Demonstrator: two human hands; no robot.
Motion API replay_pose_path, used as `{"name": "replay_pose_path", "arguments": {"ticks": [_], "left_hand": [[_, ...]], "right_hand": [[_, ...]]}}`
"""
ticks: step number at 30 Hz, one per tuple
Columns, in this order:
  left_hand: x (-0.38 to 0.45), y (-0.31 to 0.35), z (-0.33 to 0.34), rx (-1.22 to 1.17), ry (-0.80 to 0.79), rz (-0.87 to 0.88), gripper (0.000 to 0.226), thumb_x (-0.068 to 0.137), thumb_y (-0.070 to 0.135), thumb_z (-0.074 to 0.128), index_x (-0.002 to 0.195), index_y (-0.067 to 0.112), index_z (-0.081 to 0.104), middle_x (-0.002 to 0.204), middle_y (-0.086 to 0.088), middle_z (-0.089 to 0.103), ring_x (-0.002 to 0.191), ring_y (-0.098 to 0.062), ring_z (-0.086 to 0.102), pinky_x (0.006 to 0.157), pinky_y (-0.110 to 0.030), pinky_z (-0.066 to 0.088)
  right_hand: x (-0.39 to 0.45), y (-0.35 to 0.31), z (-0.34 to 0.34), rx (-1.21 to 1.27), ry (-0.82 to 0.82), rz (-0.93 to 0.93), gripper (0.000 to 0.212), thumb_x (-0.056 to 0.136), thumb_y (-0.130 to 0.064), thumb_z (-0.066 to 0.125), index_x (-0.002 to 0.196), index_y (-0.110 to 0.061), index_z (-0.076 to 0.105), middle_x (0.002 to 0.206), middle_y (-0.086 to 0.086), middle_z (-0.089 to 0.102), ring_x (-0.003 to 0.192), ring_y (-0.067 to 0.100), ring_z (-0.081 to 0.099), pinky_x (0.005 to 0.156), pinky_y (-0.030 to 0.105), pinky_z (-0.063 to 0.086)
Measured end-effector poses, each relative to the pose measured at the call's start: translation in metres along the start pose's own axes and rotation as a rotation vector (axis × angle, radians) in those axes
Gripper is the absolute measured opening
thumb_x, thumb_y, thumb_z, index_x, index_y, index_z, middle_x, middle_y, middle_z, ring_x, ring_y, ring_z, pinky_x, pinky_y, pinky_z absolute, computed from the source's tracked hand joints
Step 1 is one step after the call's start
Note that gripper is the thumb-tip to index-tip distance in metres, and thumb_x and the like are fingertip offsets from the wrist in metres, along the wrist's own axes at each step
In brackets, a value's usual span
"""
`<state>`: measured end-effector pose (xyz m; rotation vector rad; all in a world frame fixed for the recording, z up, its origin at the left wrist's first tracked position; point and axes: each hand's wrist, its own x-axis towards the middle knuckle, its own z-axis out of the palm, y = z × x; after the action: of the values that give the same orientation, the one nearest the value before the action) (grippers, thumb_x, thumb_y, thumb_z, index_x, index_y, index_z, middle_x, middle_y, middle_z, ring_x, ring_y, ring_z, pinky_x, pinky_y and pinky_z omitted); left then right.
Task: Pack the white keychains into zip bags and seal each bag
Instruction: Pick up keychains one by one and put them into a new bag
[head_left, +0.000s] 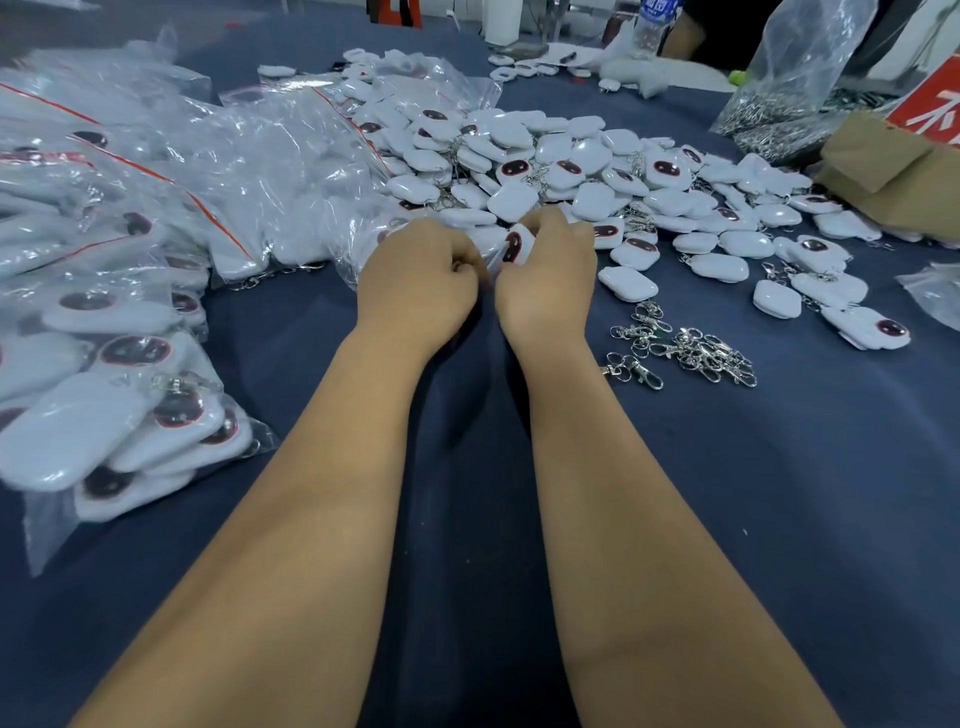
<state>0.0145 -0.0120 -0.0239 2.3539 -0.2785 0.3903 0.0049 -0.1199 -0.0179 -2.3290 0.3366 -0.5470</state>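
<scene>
Keychain (515, 245) sits between both hands, just in front of loose pile (597, 171) — dark face toward camera, long axis running away from person. Right hand (545, 283) curls round it, fingers pinching. Left hand (418, 280) touches alongside, fingers curled, apparently pinching bag (493, 267) mouth — film barely visible, hard to confirm. Right hand nearer keychain. Filled bags (130, 312) left of pile; clasps (685, 353) right of hands. Nothing blocks path.

keychains (519, 200): glossy white plastic | clasps (691, 353): shiny metal | tablecloth (779, 493): matt cloth
</scene>
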Motion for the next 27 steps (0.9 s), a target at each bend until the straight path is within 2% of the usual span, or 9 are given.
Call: {"name": "replay_pose_path", "arguments": {"ticks": [5, 7, 9, 11, 13, 16, 19, 22, 27], "left_hand": [[0.002, -0.003, -0.001, 0.039, 0.069, -0.067, 0.044, 0.086, 0.0, 0.044, 0.113, 0.017, 0.074, 0.118, -0.011, 0.064, 0.104, -0.032, 0.059, 0.077, -0.032, 0.044], [0.002, -0.003, -0.001, -0.025, 0.088, -0.113, 0.047, 0.088, 0.0, 0.043, 0.123, 0.017, 0.069, 0.128, -0.008, 0.061, 0.113, -0.029, 0.057, 0.081, -0.027, 0.04], [0.003, -0.003, -0.001, -0.163, 0.092, -0.146, 0.043, 0.089, 0.002, 0.044, 0.12, 0.015, 0.07, 0.113, -0.001, 0.066, 0.106, -0.022, 0.059, 0.08, -0.022, 0.038], [0.002, 0.0, -0.003, -0.346, 0.079, -0.17, 0.033, 0.087, 0.005, 0.045, 0.093, 0.014, 0.075, 0.077, 0.008, 0.06, 0.077, -0.015, 0.055, 0.071, -0.024, 0.037], [0.002, 0.001, -0.004, -0.411, 0.06, -0.189, 0.025, 0.082, 0.007, 0.044, 0.067, 0.009, 0.064, 0.054, 0.008, 0.043, 0.057, -0.015, 0.038, 0.061, -0.027, 0.031], [0.001, 0.002, -0.004, -0.41, 0.062, -0.211, 0.021, 0.081, 0.01, 0.046, 0.068, -0.002, 0.056, 0.055, 0.0, 0.04, 0.057, -0.017, 0.033, 0.059, -0.031, 0.029], [0.002, 0.004, -0.003, -0.465, 0.059, -0.225, 0.021, 0.079, 0.011, 0.049, 0.064, -0.004, 0.048, 0.058, -0.006, 0.037, 0.063, -0.021, 0.032, 0.062, -0.037, 0.03], [0.001, 0.003, -0.002, -0.44, 0.034, -0.219, 0.023, 0.083, 0.015, 0.051, 0.07, -0.003, 0.056, 0.061, -0.005, 0.043, 0.061, -0.017, 0.037, 0.062, -0.034, 0.034], [-0.001, 0.006, -0.004, -0.434, 0.014, -0.19, 0.021, 0.086, 0.018, 0.051, 0.072, 0.008, 0.063, 0.068, -0.004, 0.057, 0.067, -0.023, 0.051, 0.067, -0.038, 0.044]], "right_hand": [[-0.004, -0.004, -0.002, 0.391, 0.086, 0.017, 0.022, 0.09, -0.009, 0.06, 0.106, -0.024, 0.06, 0.091, -0.009, 0.059, 0.084, 0.011, 0.054, 0.073, 0.02, 0.041], [-0.005, -0.008, -0.004, 0.61, 0.064, 0.085, 0.018, 0.09, -0.013, 0.065, 0.1, -0.026, 0.059, 0.078, -0.005, 0.057, 0.067, 0.008, 0.053, 0.068, 0.022, 0.051], [-0.005, -0.01, -0.004, 0.822, -0.02, 0.168, 0.022, 0.091, -0.01, 0.066, 0.108, -0.02, 0.057, 0.077, 0.0, 0.058, 0.056, 0.005, 0.057, 0.063, 0.023, 0.056], [-0.004, -0.012, -0.004, 1.024, -0.126, 0.25, 0.029, 0.092, -0.001, 0.062, 0.118, -0.011, 0.054, 0.079, 0.0, 0.059, 0.057, 0.002, 0.061, 0.063, 0.021, 0.057], [-0.004, -0.014, -0.004, 1.121, -0.232, 0.29, 0.033, 0.093, 0.009, 0.056, 0.125, 0.0, 0.053, 0.09, 0.006, 0.066, 0.071, 0.009, 0.066, 0.067, 0.021, 0.059], [-0.004, -0.014, -0.005, 1.102, -0.303, 0.297, 0.037, 0.091, 0.016, 0.048, 0.127, 0.007, 0.056, 0.111, 0.02, 0.069, 0.08, 0.016, 0.066, 0.069, 0.02, 0.059], [-0.003, -0.014, -0.004, 1.072, -0.301, 0.305, 0.039, 0.089, 0.018, 0.046, 0.125, 0.006, 0.057, 0.101, 0.015, 0.069, 0.077, 0.015, 0.066, 0.066, 0.021, 0.059], [-0.003, -0.013, -0.002, 1.053, -0.282, 0.297, 0.032, 0.09, 0.016, 0.049, 0.118, 0.004, 0.057, 0.089, 0.009, 0.068, 0.071, 0.014, 0.066, 0.059, 0.02, 0.056], [-0.004, -0.014, 0.002, 1.022, -0.241, 0.303, 0.028, 0.092, 0.01, 0.054, 0.119, 0.005, 0.058, 0.094, 0.015, 0.068, 0.07, 0.016, 0.065, 0.059, 0.02, 0.056]]}}
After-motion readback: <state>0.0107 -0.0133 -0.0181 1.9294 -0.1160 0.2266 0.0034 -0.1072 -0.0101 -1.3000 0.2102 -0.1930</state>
